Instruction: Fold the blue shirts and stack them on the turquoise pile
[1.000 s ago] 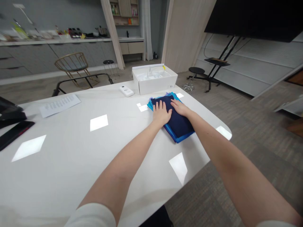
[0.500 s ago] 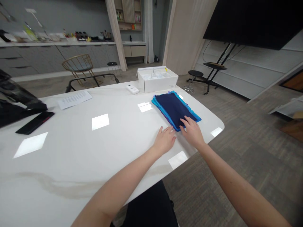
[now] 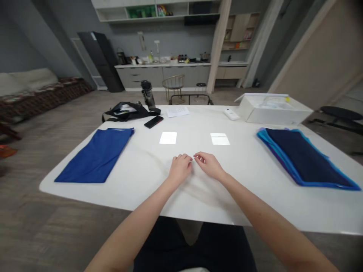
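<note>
My left hand point(image 3: 180, 168) is over the middle of the white table point(image 3: 147, 162), fingers loosely bent and nothing in them. Just beside it, my right hand point(image 3: 209, 165) has its fingers stretched toward the left one, thumb a little apart, also holding nothing. The fingertips of the two hands nearly meet. To the right lies a stack of folded cloths point(image 3: 307, 158), dark navy on top with bright blue and purple edges below. On the left end of the table a blue cloth point(image 3: 95, 156) is laid flat.
At the back right stands an open white box point(image 3: 276, 115) with a small white device point(image 3: 231, 114) beside it. Along the far edge are a paper sheet point(image 3: 178, 112), a black phone point(image 3: 153, 121), a black bag point(image 3: 127, 112) and a dark bottle point(image 3: 148, 94).
Both hands have left the near edge of the cloth stack and moved left to the table's middle. The view has swung left, bringing the blue cloth into sight.
</note>
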